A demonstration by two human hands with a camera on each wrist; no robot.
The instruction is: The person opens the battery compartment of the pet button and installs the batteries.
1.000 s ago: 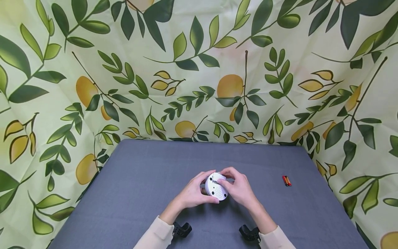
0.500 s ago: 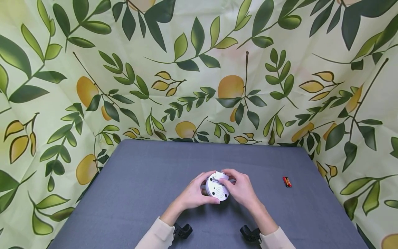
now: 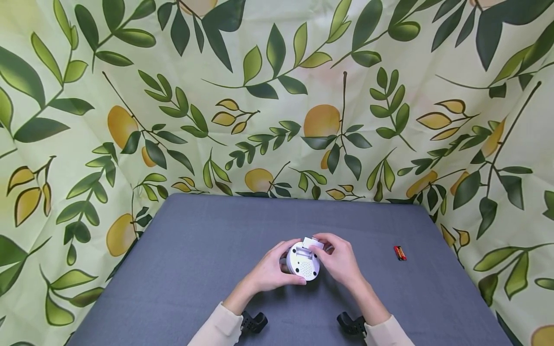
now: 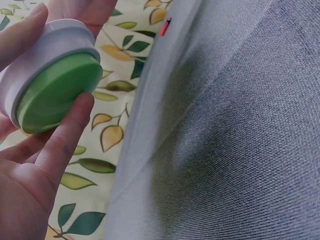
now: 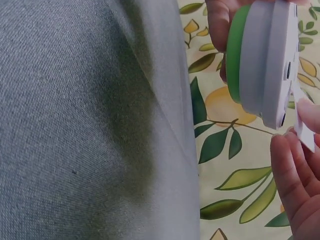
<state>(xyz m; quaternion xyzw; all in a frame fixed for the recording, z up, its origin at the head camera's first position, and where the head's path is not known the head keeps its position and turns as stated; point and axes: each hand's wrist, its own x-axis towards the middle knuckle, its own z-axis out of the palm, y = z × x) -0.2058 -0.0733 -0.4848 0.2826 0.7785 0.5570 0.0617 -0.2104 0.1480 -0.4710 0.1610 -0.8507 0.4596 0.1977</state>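
Observation:
My left hand (image 3: 273, 270) grips a round white push-button buzzer (image 3: 305, 270), holding it above the table with its underside toward me. That underside has small speaker holes, dark round feet and an uncovered battery compartment (image 3: 304, 253). In the left wrist view, its green domed top (image 4: 62, 95) faces the camera, a left fingertip touching it. My right hand (image 3: 342, 262) pinches a thin white battery cover (image 3: 309, 242) between thumb and fingers, at the compartment's far edge. Seen from the right wrist, the cover (image 5: 305, 125) stands at an angle to the base; contact between them is unclear.
Red-and-black batteries (image 3: 400, 253) lie side by side on the grey cloth-covered table (image 3: 207, 240), to the right of my hands. A leaf-and-fruit patterned cloth (image 3: 277, 110) hangs behind the table and along both sides. Black wrist mounts (image 3: 255, 322) sit at both wrists.
The battery cover has come away from the buzzer's underside, and the right hand has moved slightly right with it. The compartment now shows. The left hand has kept its grip, nearly still.

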